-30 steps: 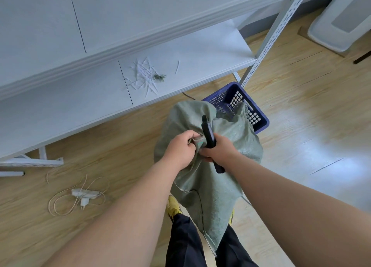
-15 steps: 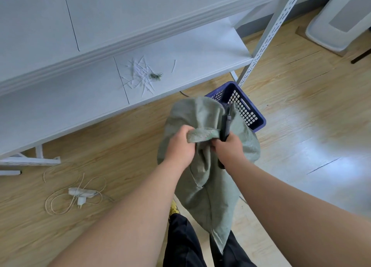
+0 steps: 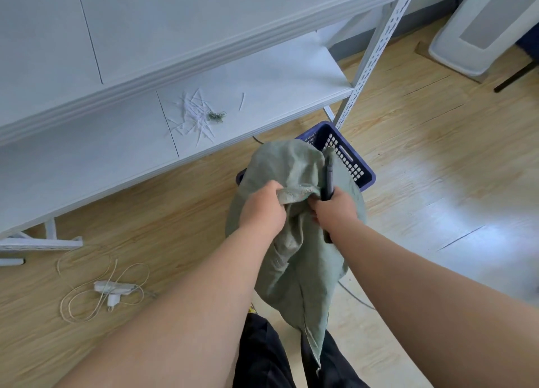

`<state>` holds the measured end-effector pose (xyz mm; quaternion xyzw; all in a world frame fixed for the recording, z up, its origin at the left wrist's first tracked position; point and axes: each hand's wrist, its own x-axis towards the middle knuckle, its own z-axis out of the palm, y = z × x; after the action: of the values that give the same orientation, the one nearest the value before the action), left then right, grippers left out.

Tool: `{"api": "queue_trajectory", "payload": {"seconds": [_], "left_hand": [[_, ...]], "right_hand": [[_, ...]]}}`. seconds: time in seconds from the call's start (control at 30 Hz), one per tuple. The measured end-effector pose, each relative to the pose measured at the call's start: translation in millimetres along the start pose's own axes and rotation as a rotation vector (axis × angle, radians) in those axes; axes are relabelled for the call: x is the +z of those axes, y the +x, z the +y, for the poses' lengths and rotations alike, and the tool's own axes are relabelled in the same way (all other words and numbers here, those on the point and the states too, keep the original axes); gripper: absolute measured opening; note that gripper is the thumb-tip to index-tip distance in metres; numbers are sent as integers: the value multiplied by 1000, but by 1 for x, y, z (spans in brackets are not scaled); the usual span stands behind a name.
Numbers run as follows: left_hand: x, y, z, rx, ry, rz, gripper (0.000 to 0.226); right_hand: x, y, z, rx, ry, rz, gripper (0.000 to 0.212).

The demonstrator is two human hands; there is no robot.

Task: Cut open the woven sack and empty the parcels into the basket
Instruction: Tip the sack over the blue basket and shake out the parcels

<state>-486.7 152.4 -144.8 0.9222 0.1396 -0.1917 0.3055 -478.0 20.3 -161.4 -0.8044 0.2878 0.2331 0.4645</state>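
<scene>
A grey-green woven sack (image 3: 294,259) hangs crumpled in front of me, over a blue plastic basket (image 3: 348,161) on the floor. My left hand (image 3: 262,210) grips a bunched fold of the sack near its top. My right hand (image 3: 335,208) grips the sack too, and holds a black utility knife (image 3: 328,176) that points up and away from me. The sack covers most of the basket, so I cannot see any parcels inside it.
A white metal shelf rack (image 3: 204,75) stands to the left and ahead, with cut white cable ties (image 3: 194,115) on its lower board. A white charger with a coiled cord (image 3: 112,291) lies on the wooden floor at left. A white appliance (image 3: 481,26) stands at far right.
Both hands have lifted the sack and moved it toward the basket. The knife has swung from leaning left to pointing nearly straight away from me.
</scene>
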Motion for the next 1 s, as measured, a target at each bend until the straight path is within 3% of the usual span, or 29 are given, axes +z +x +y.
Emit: {"api": "queue_trajectory", "payload": {"seconds": [0.13, 0.23, 0.3, 0.4, 0.47, 0.53, 0.67, 0.7, 0.83, 0.93, 1.0], "left_hand": [[2, -7, -5, -33, 72, -82, 31], [-1, -11, -3, 2, 28, -54, 32], [-3, -11, -1, 50, 1, -57, 30], [2, -9, -2, 83, -138, -114, 31], [6, -10, -5, 68, -393, -99, 41], [8, -17, -11, 45, -543, 10, 57], [29, -36, -30, -160, -392, 196, 92], [37, -41, -30, -214, -370, 205, 87], [43, -48, -12, -397, -551, 194, 28], [26, -45, -13, -367, -595, 262, 15], [13, -47, -11, -321, -579, 262, 17]], "right_hand": [[-15, -10, 6, -58, -297, 25, 28], [-22, -21, 1, -333, -340, 36, 44], [-23, -23, -8, -461, -291, -99, 53], [-24, -20, -11, -367, -277, -290, 48], [-27, -17, -7, -349, -312, -210, 36], [-32, -12, -8, -277, -151, -79, 18], [-36, -15, -23, -210, 1, -113, 12], [-34, -17, -26, -213, -14, -152, 13], [-35, -27, -38, -261, -229, -269, 23], [-42, -30, -47, -484, -491, -240, 45], [-42, -36, -57, -651, -486, -266, 54]]}}
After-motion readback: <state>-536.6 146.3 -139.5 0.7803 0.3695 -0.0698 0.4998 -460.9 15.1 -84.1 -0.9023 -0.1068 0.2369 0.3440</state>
